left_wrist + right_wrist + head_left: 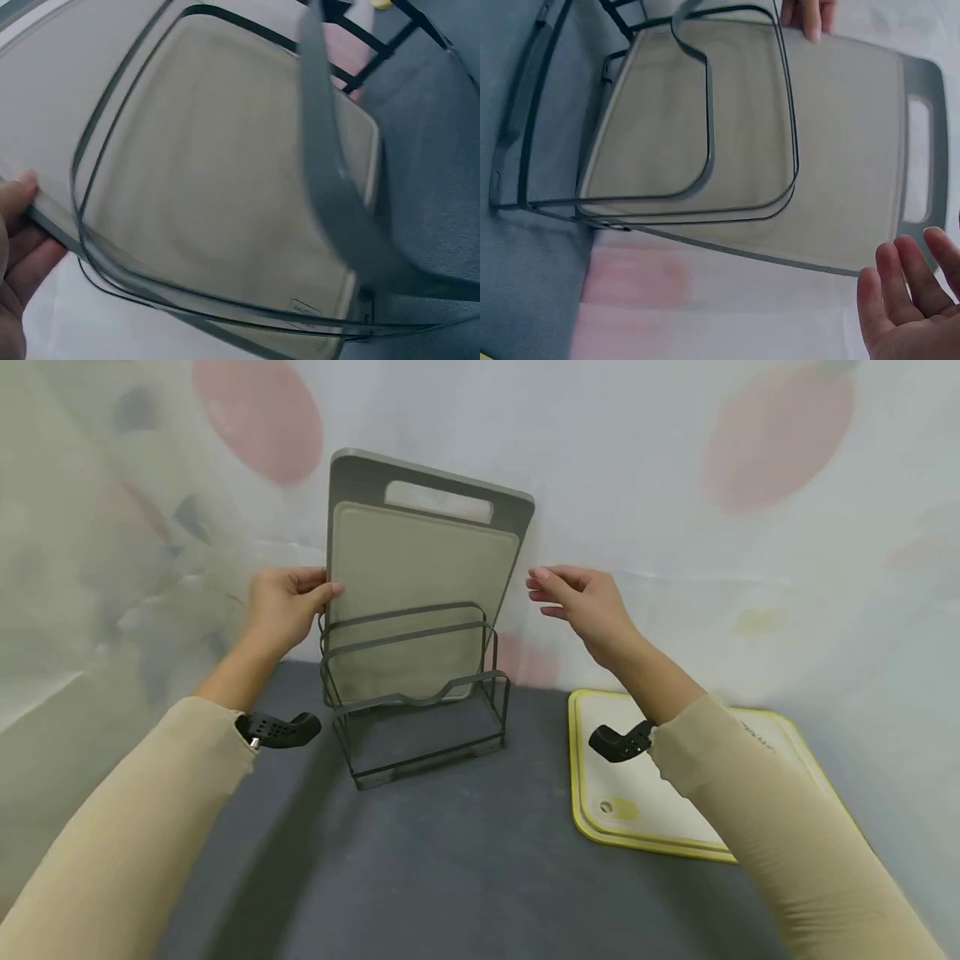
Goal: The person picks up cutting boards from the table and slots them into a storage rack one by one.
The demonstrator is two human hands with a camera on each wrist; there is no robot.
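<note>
A grey cutting board (420,568) with a handle slot at its top stands upright in the back slot of a dark wire rack (420,693) on a dark grey table (465,860). My left hand (324,589) pinches the board's left edge, thumb on the front face. In the left wrist view the thumb of the left hand (21,191) lies on the board (217,172) behind the rack wires (330,172). My right hand (542,593) hovers just off the board's right edge with fingers relaxed, touching nothing. The right wrist view shows the right hand (907,292) apart from the board (840,150).
A white cutting board with a yellow rim (637,777) lies flat on the table at the right, under my right forearm. A pale patterned cloth (675,527) hangs close behind the rack. The rack's front slots hold nothing.
</note>
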